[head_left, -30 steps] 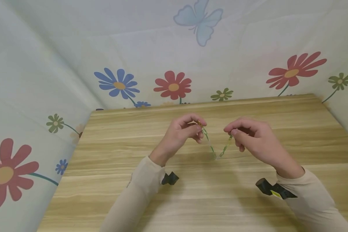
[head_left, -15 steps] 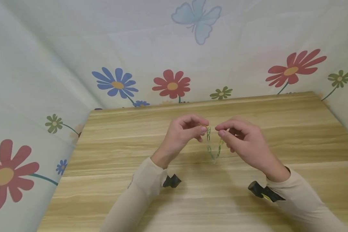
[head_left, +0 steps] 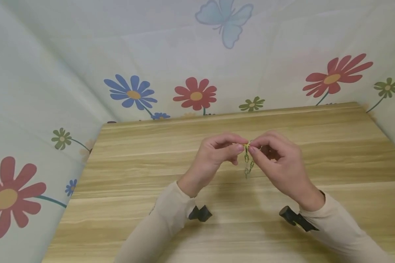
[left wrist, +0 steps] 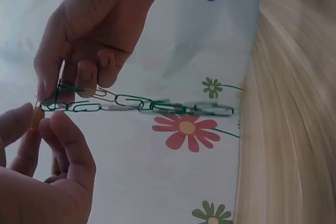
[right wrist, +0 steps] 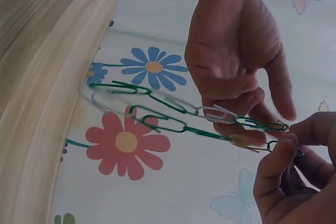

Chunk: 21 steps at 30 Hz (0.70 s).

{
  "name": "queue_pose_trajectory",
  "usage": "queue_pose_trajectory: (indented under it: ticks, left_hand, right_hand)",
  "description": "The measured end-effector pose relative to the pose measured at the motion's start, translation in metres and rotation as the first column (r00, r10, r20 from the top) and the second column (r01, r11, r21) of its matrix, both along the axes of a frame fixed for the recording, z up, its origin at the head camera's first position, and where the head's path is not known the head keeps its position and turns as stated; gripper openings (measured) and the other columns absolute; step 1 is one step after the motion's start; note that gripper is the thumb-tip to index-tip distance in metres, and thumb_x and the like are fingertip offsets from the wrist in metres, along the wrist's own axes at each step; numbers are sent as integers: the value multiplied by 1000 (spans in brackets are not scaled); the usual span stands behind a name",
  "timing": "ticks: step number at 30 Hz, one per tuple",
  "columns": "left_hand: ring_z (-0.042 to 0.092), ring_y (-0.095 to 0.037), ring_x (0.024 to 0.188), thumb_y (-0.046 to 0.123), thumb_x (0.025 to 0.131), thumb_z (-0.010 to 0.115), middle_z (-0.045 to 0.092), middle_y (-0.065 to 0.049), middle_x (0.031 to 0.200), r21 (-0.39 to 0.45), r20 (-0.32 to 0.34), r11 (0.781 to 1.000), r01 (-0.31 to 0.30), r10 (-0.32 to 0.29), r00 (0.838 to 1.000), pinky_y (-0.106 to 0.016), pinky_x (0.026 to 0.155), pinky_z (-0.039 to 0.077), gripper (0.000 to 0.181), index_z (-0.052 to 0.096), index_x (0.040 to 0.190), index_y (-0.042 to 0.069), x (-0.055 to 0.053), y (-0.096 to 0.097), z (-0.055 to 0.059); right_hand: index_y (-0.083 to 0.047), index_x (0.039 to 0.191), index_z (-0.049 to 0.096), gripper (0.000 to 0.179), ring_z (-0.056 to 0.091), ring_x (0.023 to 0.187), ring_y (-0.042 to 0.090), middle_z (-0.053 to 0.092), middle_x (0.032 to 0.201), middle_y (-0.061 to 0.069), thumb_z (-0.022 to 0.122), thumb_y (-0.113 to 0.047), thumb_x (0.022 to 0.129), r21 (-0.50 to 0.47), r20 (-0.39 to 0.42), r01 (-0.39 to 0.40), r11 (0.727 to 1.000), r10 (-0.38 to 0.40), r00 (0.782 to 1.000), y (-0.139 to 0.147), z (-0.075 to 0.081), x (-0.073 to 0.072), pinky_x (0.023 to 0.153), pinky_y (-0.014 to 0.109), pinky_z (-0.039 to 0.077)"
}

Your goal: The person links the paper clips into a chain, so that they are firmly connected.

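Observation:
A chain of linked paper clips (right wrist: 205, 132), green with some white and yellow ones, hangs in a loop between my hands. My left hand (head_left: 214, 155) pinches an orange-yellow paper clip (left wrist: 35, 116) at one end of it. The right hand (head_left: 279, 159) pinches the other end, where a green paper clip (right wrist: 299, 155) shows by the thumb in the right wrist view. Both sets of fingertips meet in the head view, right at the yellow clip. Fingers partly cover the two end clips.
Below the hands lies a wood-grain table (head_left: 145, 164). A white cloth (head_left: 276, 47) printed with flowers and a butterfly rises behind it and at the sides. Black wrist cameras (head_left: 200, 213) sit under both sleeves.
The hands have come together from a gap until their fingertips meet, the right hand moving left and the left hand a little right. The chain has narrowed from a V to a close loop.

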<state>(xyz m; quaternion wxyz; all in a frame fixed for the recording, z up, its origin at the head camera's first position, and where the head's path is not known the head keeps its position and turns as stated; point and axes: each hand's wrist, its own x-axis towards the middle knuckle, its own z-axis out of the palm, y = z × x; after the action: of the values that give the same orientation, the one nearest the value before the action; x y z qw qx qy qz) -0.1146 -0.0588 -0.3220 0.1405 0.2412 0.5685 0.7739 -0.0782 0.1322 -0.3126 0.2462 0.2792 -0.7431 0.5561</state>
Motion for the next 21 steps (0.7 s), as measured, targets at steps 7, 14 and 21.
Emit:
queue_pose_trajectory:
  ticks: [7,14,21]
  left_hand:
    - [47,-13,57,36,104,55,56,-5,83,16,123,968,249,-250,961,-29,64,56,51,51,139,-1,-1,-2,-2]
    - [51,-14,62,14,104,54,48,-6,74,-145,49,972,183,-177,983,-33,64,58,29,62,119,-9,-2,-11,8]
    - [53,-22,69,17,99,64,54,-9,81,-300,-30,953,50,-61,998,-34,61,57,23,69,103,-5,0,-16,17]
  right_hand:
    - [-1,90,68,22,53,68,13,61,87,5,65,19,83,-24,32,-88,996,89,996,4,2,0,55,21,42]
    - [-4,88,67,20,49,65,13,60,83,4,64,15,84,23,61,-65,998,64,996,13,9,-2,53,22,39]
    - [0,97,70,16,51,57,14,61,84,5,63,13,91,-4,172,-169,986,167,971,19,13,-2,47,24,44]
